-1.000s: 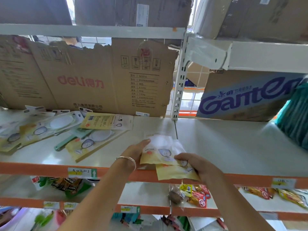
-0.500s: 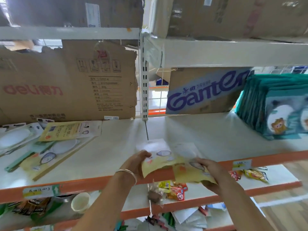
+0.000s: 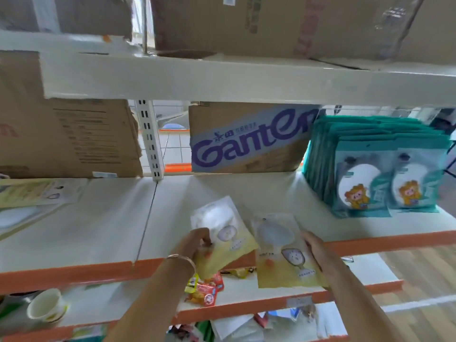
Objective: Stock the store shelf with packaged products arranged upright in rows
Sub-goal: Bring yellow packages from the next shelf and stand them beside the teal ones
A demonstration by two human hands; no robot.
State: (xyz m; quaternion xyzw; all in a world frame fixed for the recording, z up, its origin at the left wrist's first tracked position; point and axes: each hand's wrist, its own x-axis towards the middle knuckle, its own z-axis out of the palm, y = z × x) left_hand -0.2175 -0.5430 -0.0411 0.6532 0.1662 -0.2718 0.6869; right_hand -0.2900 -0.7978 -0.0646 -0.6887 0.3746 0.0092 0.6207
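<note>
Above the white shelf (image 3: 86,230), the left hand (image 3: 195,245) is pinching one yellow packet (image 3: 223,234) while the right hand (image 3: 318,253) is gripping a second packet (image 3: 281,257) alongside.

A yellow packet (image 3: 223,240) in each hand, over the shelf (image 3: 98,230)

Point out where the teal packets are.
Head view: the teal packets stand upright at the shelf's right end, just right of the Ganten carton.
</note>
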